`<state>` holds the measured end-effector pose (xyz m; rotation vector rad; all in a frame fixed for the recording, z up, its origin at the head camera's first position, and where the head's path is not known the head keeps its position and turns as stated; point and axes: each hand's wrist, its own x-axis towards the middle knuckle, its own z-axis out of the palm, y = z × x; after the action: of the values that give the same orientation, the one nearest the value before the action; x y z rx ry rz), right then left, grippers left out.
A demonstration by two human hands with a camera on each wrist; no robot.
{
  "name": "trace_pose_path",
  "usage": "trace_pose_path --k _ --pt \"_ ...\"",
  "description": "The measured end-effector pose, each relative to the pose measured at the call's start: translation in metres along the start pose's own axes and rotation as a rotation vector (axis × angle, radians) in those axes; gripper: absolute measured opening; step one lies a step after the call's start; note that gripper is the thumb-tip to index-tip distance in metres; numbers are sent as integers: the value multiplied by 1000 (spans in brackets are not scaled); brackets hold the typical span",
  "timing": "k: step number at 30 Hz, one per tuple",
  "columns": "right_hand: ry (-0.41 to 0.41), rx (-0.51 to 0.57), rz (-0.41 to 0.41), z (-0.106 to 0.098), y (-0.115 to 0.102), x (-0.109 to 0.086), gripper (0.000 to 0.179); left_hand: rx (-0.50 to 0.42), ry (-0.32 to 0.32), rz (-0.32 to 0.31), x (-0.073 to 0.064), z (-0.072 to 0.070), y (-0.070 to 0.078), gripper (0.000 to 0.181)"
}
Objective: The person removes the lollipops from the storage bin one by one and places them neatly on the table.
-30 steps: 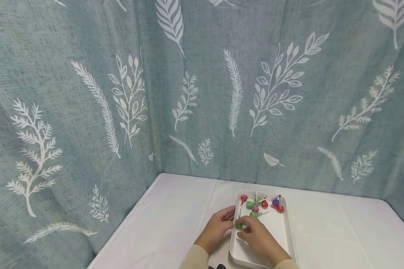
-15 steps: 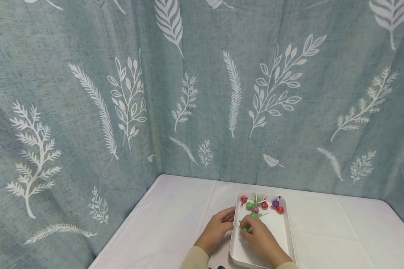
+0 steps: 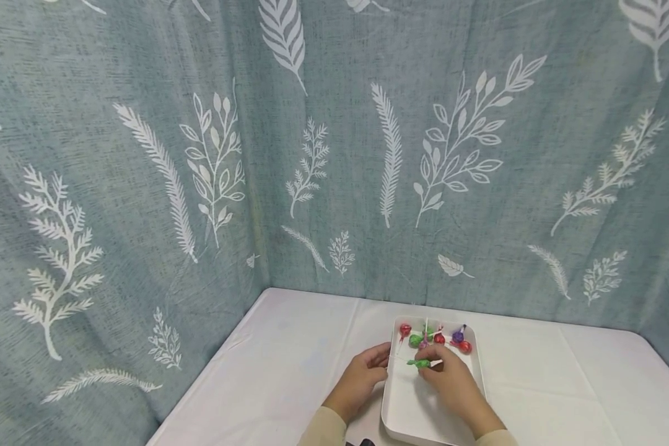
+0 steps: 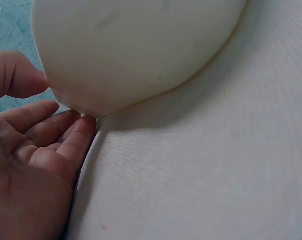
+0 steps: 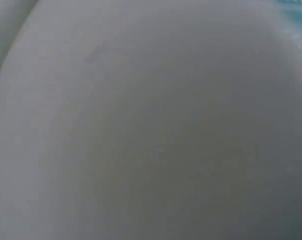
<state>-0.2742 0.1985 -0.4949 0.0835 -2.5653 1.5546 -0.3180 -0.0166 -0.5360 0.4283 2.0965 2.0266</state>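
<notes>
I see the green pop (image 3: 418, 363) has moved. With the tray (image 3: 404, 409) as my clock, it was by the 9 o'clock wall 1 second ago. Now it is near the middle, toward 11 o'clock, with its stick pointing to 9. The right hand (image 3: 451, 378) pinches it, so those fingers are narrow. I can't tell if it touches the tray; my right wrist view is just a blur. I think this means the pop is closer to the other pops (image 3: 465, 347) at 12 o'clock, but not let go yet. The left hand (image 3: 359, 375) has stayed at 9 o'clock, fingers loose, touching the outside wall and holding no pop.
</notes>
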Motion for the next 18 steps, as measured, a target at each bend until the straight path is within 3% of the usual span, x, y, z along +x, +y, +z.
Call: trace_pose_path --k 4,11,18 --pt "36 77 64 -22 2 1 22 5 8 -10 1 1 2 71" --pt "11 243 160 -54 2 -2 30 17 4 1 0 2 2 72" --pt "83 199 218 -81 17 -1 35 22 19 0 0 2 1 69"
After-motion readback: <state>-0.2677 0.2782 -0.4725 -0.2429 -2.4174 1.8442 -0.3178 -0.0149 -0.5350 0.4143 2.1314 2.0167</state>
